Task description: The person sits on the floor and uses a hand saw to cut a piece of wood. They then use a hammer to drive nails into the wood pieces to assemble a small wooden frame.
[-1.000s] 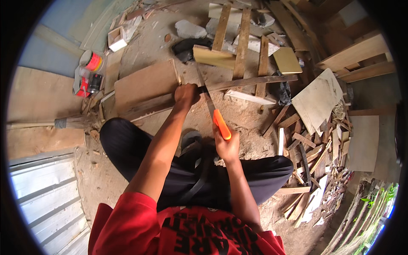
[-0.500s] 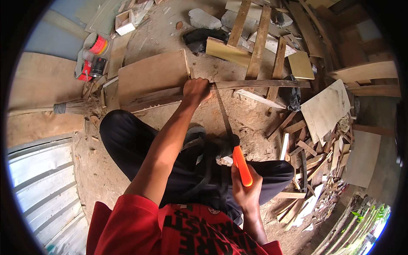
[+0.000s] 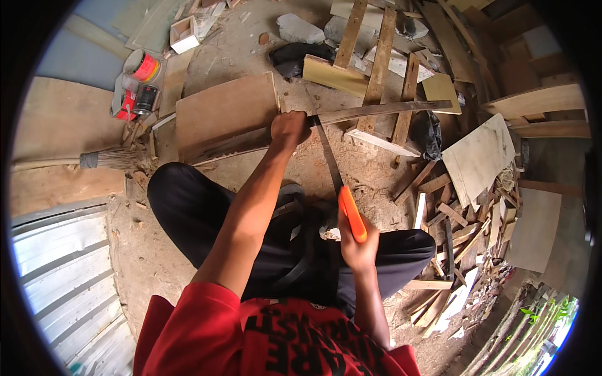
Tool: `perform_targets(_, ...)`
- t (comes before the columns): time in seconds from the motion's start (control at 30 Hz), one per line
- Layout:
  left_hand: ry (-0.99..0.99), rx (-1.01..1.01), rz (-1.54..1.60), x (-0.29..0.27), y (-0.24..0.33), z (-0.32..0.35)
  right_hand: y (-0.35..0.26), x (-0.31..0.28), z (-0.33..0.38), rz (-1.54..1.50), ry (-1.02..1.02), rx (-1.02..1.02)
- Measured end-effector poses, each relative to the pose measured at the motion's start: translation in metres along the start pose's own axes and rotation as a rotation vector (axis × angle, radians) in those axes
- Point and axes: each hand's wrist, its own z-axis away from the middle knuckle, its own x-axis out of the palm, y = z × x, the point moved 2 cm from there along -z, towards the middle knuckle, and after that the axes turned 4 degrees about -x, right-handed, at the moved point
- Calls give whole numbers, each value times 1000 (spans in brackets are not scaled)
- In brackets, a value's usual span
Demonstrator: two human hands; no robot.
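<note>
My left hand (image 3: 291, 129) is closed over a long, narrow wooden strip (image 3: 382, 109) and holds it down beside a broad wooden board (image 3: 229, 113). My right hand (image 3: 360, 244) grips the orange handle of a handsaw (image 3: 330, 156). The saw's dark blade points away from me and crosses the strip just right of my left fist. At that crossing the strip bends, its right part angling away from me. How deep the blade sits in the wood is too small to tell.
Slatted planks (image 3: 380, 62) and a black plastic bag (image 3: 427, 135) lie beyond the strip. Scrap wood (image 3: 461, 232) is heaped at right. A twig broom (image 3: 110, 158) and paint cans (image 3: 145, 97) are at left. My crossed legs (image 3: 194, 200) are close below the strip.
My right hand has pushed the saw forward, away from me. The strip's right end has swung farther away, while my left hand stays nearly in place.
</note>
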Motion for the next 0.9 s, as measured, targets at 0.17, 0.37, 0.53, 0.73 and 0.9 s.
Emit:
perform_targets(0.17,13,28,10,-2,0,2,-27,-32,35,119,-41,-21)
perform_targets(0.37,-68,12,55,-2,5,-10,3,54,-70,152,36,-85)
perform_targets(0.53,-11,20,27,-2,4,-5,12,37,-50,123,-6,-84)
perform_targets(0.73,64,80,43,1,-2,-2,-4,-32,65,123,-46,24)
perform_targets(0.9,66,77,23,2,-3,-3,-22,-35,72,178,7,-62)
